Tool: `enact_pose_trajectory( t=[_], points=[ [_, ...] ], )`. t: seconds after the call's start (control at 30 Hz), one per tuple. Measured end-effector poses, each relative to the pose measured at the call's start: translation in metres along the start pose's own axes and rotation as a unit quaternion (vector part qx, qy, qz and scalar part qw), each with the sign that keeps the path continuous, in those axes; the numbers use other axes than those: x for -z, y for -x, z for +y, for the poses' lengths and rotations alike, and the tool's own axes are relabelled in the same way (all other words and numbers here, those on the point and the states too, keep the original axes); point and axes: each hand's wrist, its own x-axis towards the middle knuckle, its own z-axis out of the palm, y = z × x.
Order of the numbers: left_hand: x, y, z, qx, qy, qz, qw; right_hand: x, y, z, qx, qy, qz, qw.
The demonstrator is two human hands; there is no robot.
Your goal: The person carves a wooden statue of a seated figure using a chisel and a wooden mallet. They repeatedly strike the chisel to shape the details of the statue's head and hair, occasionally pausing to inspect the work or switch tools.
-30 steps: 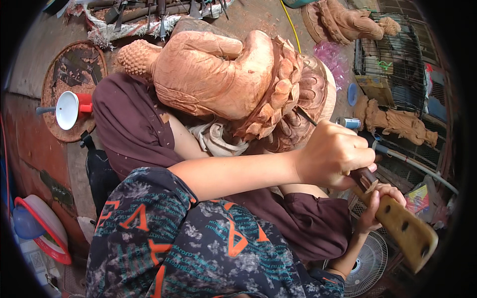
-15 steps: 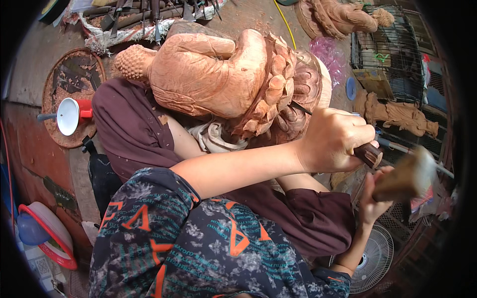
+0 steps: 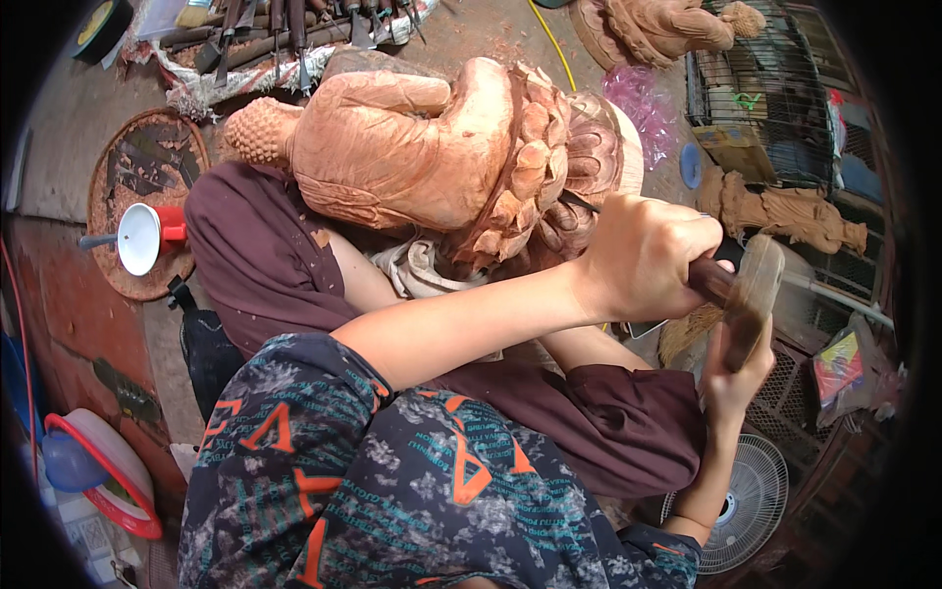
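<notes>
A carved wooden statue of a seated figure (image 3: 392, 147) lies on its side across my lap, its knobbly head to the left and its petalled base to the right. My left hand (image 3: 653, 257) is wrapped round the dark handle of a carving chisel (image 3: 713, 281). The blade points at the base, and its tip is mostly hidden behind my hand. In my right hand (image 3: 734, 383) is a wooden mallet (image 3: 756, 285), its head up against the butt of the chisel handle. A pale cloth (image 3: 422, 270) is bunched beneath the statue.
Several carving tools (image 3: 294, 39) lie on a sack at the back left. A round tray (image 3: 103, 245) with wood chips and a red-and-white cup (image 3: 142, 239) sit at left. Two more carvings (image 3: 648, 29) and a wire cage (image 3: 756, 88) stand at right, above a fan (image 3: 751, 501).
The mallet has swung left from the right side and now meets the end of the chisel handle. My left hand and the chisel have shifted slightly left.
</notes>
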Motion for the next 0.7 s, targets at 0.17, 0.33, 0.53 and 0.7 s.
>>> enact_pose_trajectory(
  t=[0.17, 0.33, 0.53, 0.7],
  points=[
    [0.002, 0.021, -0.009, -0.077, -0.098, -0.019, 0.992, -0.001, -0.001, 0.002, -0.099, -0.139, -0.049, 0.984],
    [-0.011, 0.022, 0.029, -0.029, -0.102, -0.078, 0.991, -0.005, 0.001, 0.009, -0.096, -0.269, 0.030, 0.958],
    [-0.011, 0.015, 0.020, -0.074, -0.024, -0.063, 0.995, -0.005, 0.010, 0.017, -0.090, -0.274, 0.055, 0.956],
    [-0.010, 0.013, 0.007, -0.074, -0.013, -0.046, 0.996, 0.002, 0.008, 0.006, -0.030, -0.233, 0.084, 0.968]
  ],
)
